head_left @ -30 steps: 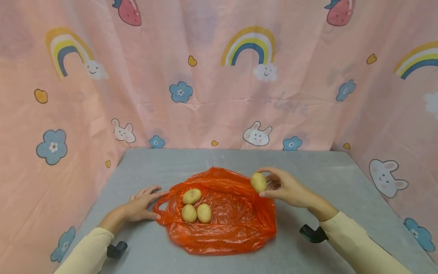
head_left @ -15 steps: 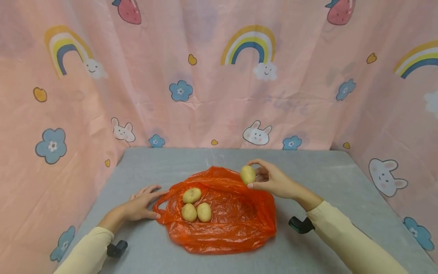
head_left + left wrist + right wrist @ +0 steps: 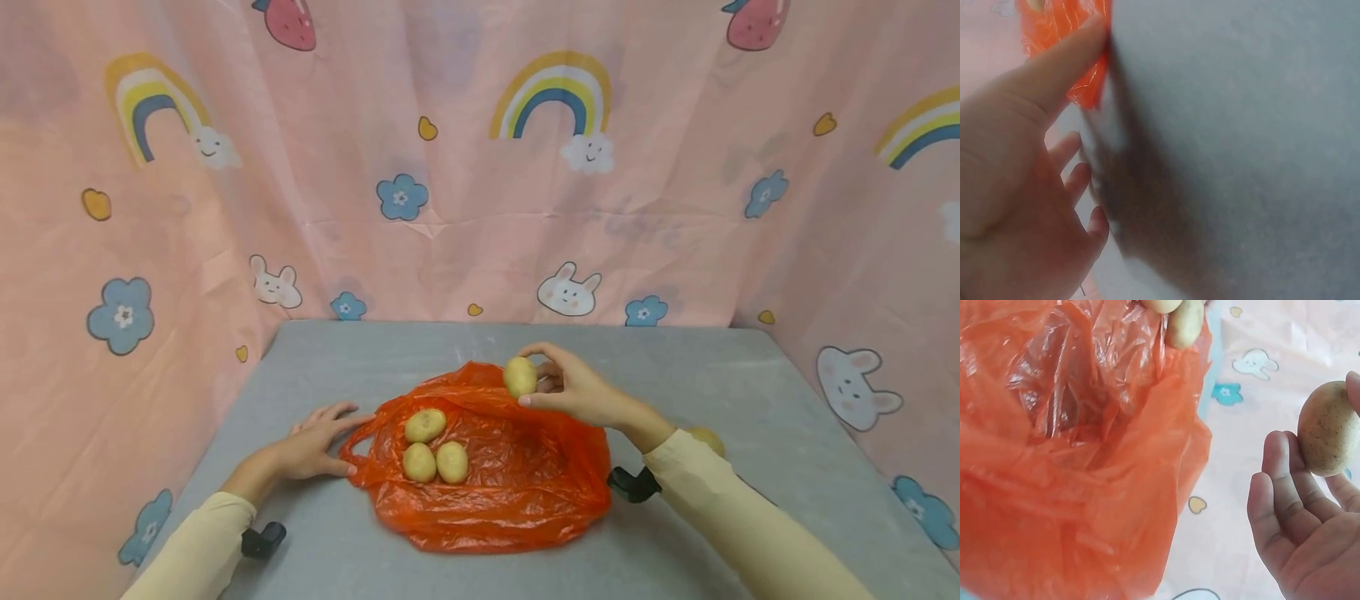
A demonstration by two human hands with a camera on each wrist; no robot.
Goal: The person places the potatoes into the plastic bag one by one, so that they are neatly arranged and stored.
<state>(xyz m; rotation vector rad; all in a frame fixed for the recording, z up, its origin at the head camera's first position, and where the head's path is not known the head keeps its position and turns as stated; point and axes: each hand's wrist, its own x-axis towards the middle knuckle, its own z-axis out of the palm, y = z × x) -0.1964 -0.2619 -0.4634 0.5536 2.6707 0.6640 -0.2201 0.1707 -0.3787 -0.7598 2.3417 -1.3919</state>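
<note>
An orange plastic bag (image 3: 487,521) lies spread on the grey table with its mouth open. Three potatoes (image 3: 425,425) sit together in its left part. My right hand (image 3: 573,390) pinches another potato (image 3: 521,377) between thumb and fingers, held above the bag's far edge. In the right wrist view that potato (image 3: 1329,428) shows small dark specks. At the bag's left handle (image 3: 358,475), my left hand (image 3: 311,446) rests with its fingers extended. Its thumb (image 3: 1063,65) touches the orange plastic in the left wrist view.
A further potato (image 3: 707,440) lies on the table at right, partly hidden behind the right sleeve. The grey table (image 3: 360,346) ends at a pink printed curtain (image 3: 480,250) at the back and sides. Black camera mounts (image 3: 633,484) protrude from both wrists.
My right hand has carried its potato left and slightly away, over the bag's far part. A potato has come into view beside the right sleeve. The left hand stays at the handle.
</note>
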